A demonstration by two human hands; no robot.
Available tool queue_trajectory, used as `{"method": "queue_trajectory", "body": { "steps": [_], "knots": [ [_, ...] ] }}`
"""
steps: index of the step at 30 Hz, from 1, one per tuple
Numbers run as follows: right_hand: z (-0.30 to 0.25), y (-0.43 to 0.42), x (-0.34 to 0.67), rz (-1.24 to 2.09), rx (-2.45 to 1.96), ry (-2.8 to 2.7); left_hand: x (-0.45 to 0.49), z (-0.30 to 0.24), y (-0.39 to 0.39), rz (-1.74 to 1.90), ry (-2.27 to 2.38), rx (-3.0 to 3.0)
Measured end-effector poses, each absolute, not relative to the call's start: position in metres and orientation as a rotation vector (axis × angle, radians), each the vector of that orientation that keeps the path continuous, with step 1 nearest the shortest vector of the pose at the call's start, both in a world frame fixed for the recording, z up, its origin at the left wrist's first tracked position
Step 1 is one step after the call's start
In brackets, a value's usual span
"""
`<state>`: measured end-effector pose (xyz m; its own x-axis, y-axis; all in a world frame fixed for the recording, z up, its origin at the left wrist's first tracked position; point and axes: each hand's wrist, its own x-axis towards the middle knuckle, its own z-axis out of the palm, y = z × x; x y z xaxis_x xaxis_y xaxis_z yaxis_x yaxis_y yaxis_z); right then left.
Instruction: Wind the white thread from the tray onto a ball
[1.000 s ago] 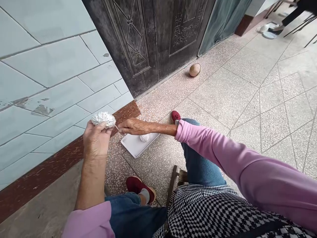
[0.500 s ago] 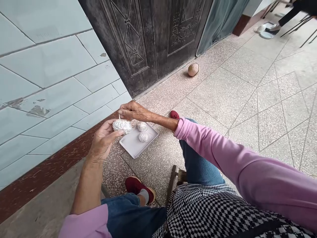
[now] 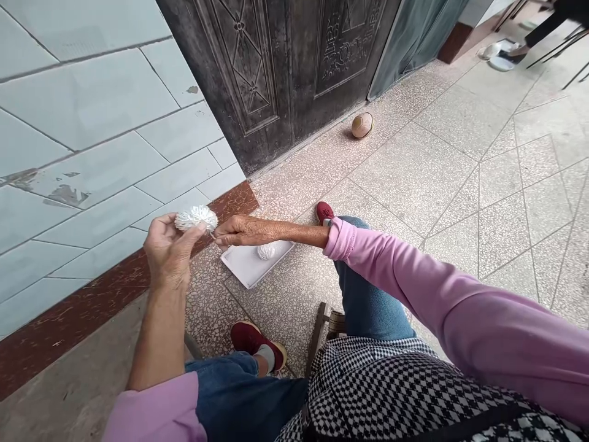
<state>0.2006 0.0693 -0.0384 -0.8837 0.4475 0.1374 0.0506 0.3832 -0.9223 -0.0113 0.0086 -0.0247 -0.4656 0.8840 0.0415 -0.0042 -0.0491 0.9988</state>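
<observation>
Currently the left hand [image 3: 168, 252] is clamped on a white yarn bundle [image 3: 196, 218], left of the white tray [image 3: 243, 266]. Above the tray's left end, the right hand [image 3: 246, 231] has its fingers together, close beside the bundle; whether they pinch a strand, I cannot tell. Another yarn ball [image 3: 267, 252] lies inside the tray.

Left arm: one, entering low at left; long pale-purple fabric sleeve [image 3: 156, 405] pushed well up, bare forearm [image 3: 159, 334] steeply raised. Left hand [image 3: 168, 255]: bare, at forearm's upper end; fingers bent, thumb extended toward right hand, grip closed. Right arm: one, reaching across from right edge; matching pale-purple sleeve [image 3: 414, 279] cuffed on forearm, wrist nearly straight. Right hand [image 3: 242, 231]: bare, fingers folded together in pinch, tips just beside left thumb.
</observation>
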Motion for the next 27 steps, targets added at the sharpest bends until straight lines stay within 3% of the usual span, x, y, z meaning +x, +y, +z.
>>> {"method": "queue_trajectory", "body": {
  "steps": [3,9,18,27],
  "knots": [
    [-0.029,0.072,0.206,1.523,-0.469,-2.237,-0.014,-0.029,0.010,1.457,1.637,1.043],
    [-0.001,0.087,0.226,1.586,-0.694,-1.981,-0.009,-0.018,-0.003,1.159,1.369,0.968],
    [-0.001,0.086,0.219,1.591,-0.726,-1.868,0.001,-0.002,-0.010,1.311,1.085,0.811],
    [-0.016,0.053,0.199,1.468,-0.596,-2.263,-0.019,-0.007,0.006,1.678,1.252,0.734]
  ]
}}
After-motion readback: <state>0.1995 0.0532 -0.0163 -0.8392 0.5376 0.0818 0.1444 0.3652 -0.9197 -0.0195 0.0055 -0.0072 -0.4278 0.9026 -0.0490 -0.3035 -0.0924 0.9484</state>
